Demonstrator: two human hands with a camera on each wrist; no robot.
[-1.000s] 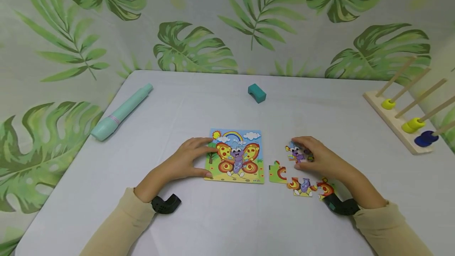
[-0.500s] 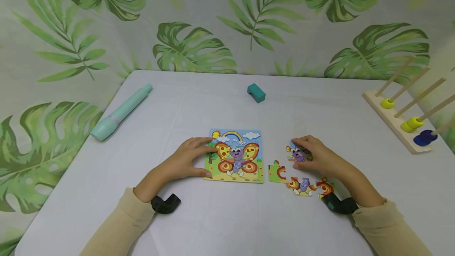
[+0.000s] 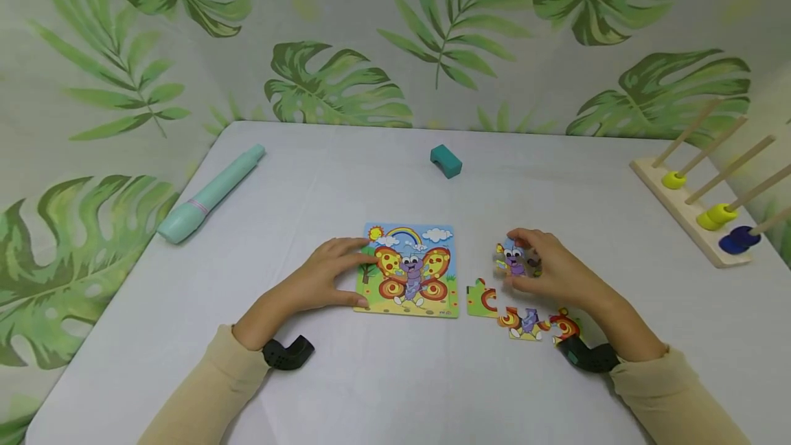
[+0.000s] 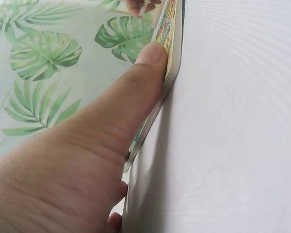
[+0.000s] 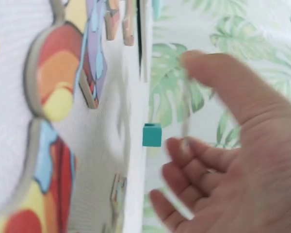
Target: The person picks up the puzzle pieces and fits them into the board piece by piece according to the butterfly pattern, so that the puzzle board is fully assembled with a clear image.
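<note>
My left hand (image 3: pixel 336 275) rests on the left edge of the butterfly puzzle board (image 3: pixel 426 232). Its thumb (image 4: pixel 153 57) presses the face near the lower left corner, and the other fingers lie along the left side. To the right of the board, my right hand (image 3: pixel 550 270) pinches a puzzle piece (image 3: pixel 514 259) with the butterfly's face, between thumb and fingertips; it stands edge-on, raised off the table, in the right wrist view. Below it lie a green-and-red piece (image 3: pixel 480 299), a purple-bodied piece (image 3: pixel 526 325) and a red-and-orange piece (image 3: pixel 565 327). Another piece is partly hidden behind the right hand.
A teal arched block (image 3: pixel 446 161) sits at the back middle. On the left lies a mint-green folded umbrella-like tube (image 3: pixel 213 194). A wooden peg stand (image 3: pixel 692 215) with yellow and blue rings occupies the right side. Leaf-patterned cloth (image 3: pixel 346 81) hangs behind the table.
The right hand has lifted the face piece slightly and tilted it up off the table. The left hand and the board stay where they were.
</note>
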